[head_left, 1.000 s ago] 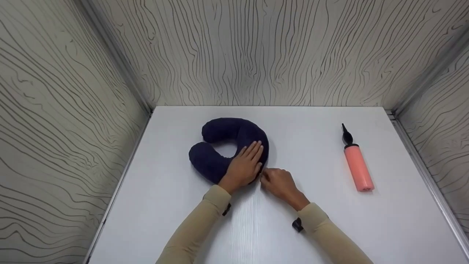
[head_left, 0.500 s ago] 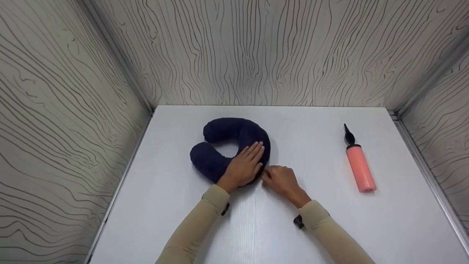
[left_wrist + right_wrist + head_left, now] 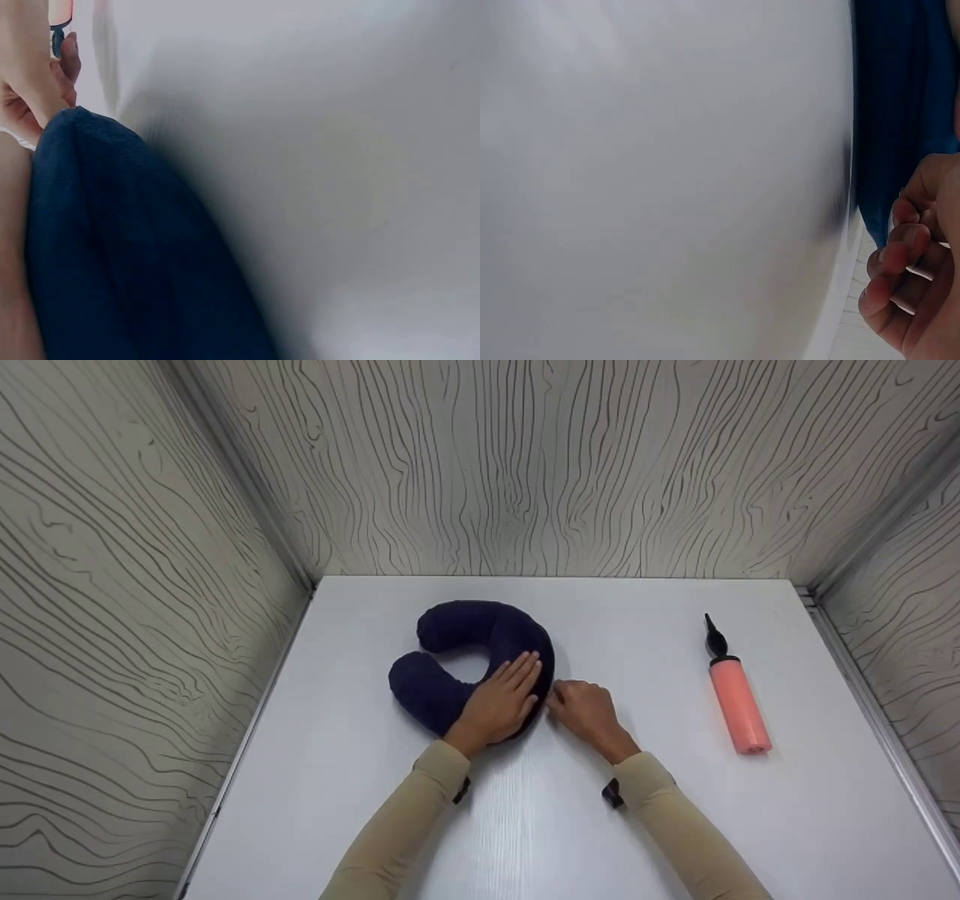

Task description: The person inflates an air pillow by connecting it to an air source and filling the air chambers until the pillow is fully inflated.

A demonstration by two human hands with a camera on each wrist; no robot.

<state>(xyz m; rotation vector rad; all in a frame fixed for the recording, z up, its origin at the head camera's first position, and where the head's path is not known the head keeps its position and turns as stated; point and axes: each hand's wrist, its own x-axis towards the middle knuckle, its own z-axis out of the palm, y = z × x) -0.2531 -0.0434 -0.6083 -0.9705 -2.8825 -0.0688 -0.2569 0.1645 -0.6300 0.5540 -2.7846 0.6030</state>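
A dark navy U-shaped neck pillow (image 3: 427, 686) lies on the white table, its opening turned to the left. My left hand (image 3: 496, 703) rests flat on the pillow's near right curve, fingers straight and side by side. At the outer right edge, my right hand (image 3: 586, 711) has curled fingers, thumb and forefinger pinching at the seam. The right wrist view shows those curled fingers (image 3: 892, 259) against the blue fabric; what sits between the tips is hidden. In the left wrist view the pillow's side (image 3: 127, 240) bulges up with a seam running along it.
A hand pump (image 3: 739, 705) with a coral-pink barrel and black nozzle lies to the right on the white table (image 3: 337, 810). Wood-grain patterned panels (image 3: 480, 472) rise at the back and both sides.
My right hand has slid away from me and slightly right along the pillow's outer edge. The left hand stays pressed in the same spot on the pillow.
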